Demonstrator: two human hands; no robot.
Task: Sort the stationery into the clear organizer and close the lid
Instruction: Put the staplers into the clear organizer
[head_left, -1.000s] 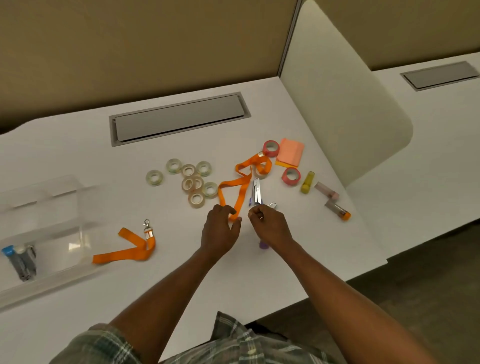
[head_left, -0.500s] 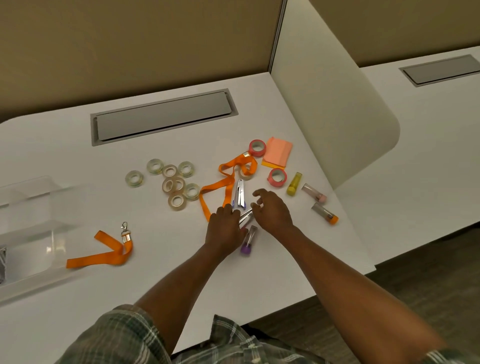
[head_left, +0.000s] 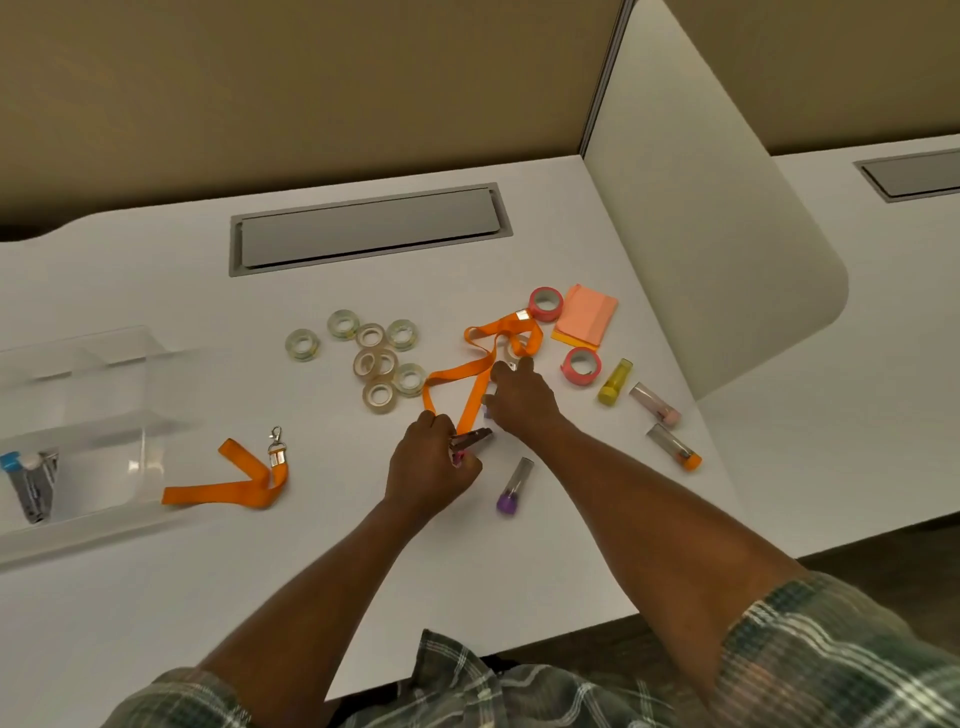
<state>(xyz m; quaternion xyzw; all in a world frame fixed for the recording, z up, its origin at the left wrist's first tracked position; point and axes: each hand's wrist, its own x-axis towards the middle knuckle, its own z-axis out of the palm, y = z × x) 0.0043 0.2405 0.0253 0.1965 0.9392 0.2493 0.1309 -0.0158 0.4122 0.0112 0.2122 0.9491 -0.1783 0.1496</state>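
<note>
My left hand (head_left: 428, 465) is closed on a small metal stapler (head_left: 471, 439) with a pink end, at the near end of an orange lanyard (head_left: 457, 375). My right hand (head_left: 519, 400) lies just beyond, fingers curled down over a second stapler that it hides. A purple-capped tube (head_left: 514, 486) lies beside my right wrist. The clear organizer (head_left: 130, 343) stands open at the left, with staplers (head_left: 31, 480) in its near compartment. Several clear tape rolls (head_left: 379, 361) lie mid-desk. A second orange lanyard (head_left: 234, 480) rests by the organizer.
Two pink tape rolls (head_left: 545, 303) (head_left: 581, 366), orange sticky notes (head_left: 584, 322), and yellow (head_left: 615, 382), pink (head_left: 654, 404) and orange-capped tubes (head_left: 674, 447) lie to the right. A white divider panel (head_left: 701, 234) bounds the right side. A grey cable hatch (head_left: 369, 228) sits behind.
My left hand let go of the lanyard and closed on the pink-ended stapler. My right hand moved forward over the other stapler. The view shifted, bringing the organizer's staplers back into sight.
</note>
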